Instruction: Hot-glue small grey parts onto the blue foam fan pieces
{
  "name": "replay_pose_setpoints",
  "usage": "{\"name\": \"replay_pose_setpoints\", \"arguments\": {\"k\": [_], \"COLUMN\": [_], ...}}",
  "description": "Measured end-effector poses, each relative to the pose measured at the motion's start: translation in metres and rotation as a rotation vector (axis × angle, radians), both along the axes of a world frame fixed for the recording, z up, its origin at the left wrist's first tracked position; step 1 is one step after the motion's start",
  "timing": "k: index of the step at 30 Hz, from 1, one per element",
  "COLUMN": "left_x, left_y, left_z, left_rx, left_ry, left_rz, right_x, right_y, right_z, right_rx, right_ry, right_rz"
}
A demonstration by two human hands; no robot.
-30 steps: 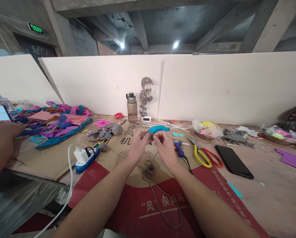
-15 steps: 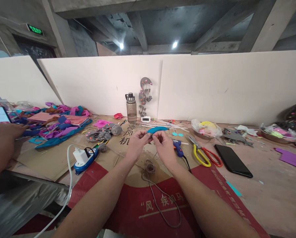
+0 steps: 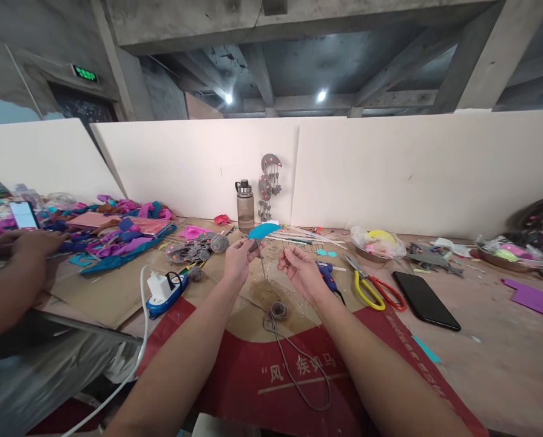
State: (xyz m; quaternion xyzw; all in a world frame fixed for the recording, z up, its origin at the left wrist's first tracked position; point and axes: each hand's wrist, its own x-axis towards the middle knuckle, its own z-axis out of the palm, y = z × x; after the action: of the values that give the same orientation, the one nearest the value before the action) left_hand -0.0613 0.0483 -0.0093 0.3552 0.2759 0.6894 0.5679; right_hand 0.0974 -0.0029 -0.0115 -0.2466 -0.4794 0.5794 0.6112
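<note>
My left hand (image 3: 240, 261) is closed on a blue felt piece (image 3: 264, 230), which sticks up and to the right from its fingertips, with a small grey piece at its lower edge. A thin grey cord hangs below that hand. My right hand (image 3: 297, 265) is a little to the right, thumb and fingertips pinched together; what they hold, if anything, is too small to make out. Coiled grey yarn (image 3: 278, 311) lies on the cardboard below and between both hands. A blue glue gun (image 3: 327, 276) rests just right of my right hand.
Scissors (image 3: 372, 284) and a black phone (image 3: 426, 300) lie to the right. A bottle (image 3: 245, 207) stands behind, near a hanging grey ornament (image 3: 270, 182). At left are a power strip (image 3: 167, 294), felt scraps (image 3: 130, 237) and another person's hand (image 3: 39, 243) by a lit phone.
My hands have moved apart. The blue piece has gone left with my left hand, and my right hand has let go of it. The view has shifted slightly.
</note>
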Motion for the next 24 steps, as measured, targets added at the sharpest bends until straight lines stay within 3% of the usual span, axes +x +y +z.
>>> {"name": "replay_pose_setpoints", "arguments": {"k": [7, 13, 19, 24], "left_x": [0.009, 0.010, 0.011, 0.010], "left_y": [-0.007, -0.002, 0.000, -0.001], "left_z": [-0.008, -0.018, -0.019, -0.018], "left_rx": [-0.018, -0.035, -0.018, -0.011], "left_ry": [0.083, 0.099, 0.099, 0.107], "left_rz": [-0.022, -0.018, -0.021, -0.044], "right_x": [-0.004, 0.001, 0.003, 0.004], "right_y": [-0.011, -0.012, -0.005, -0.009], "right_z": [0.003, 0.002, -0.002, 0.001], "right_rx": [-0.020, -0.079, -0.087, -0.122], "right_ry": [0.152, 0.286, 0.334, 0.315], "right_rz": [0.213, 0.212, 0.069, 0.151]}}
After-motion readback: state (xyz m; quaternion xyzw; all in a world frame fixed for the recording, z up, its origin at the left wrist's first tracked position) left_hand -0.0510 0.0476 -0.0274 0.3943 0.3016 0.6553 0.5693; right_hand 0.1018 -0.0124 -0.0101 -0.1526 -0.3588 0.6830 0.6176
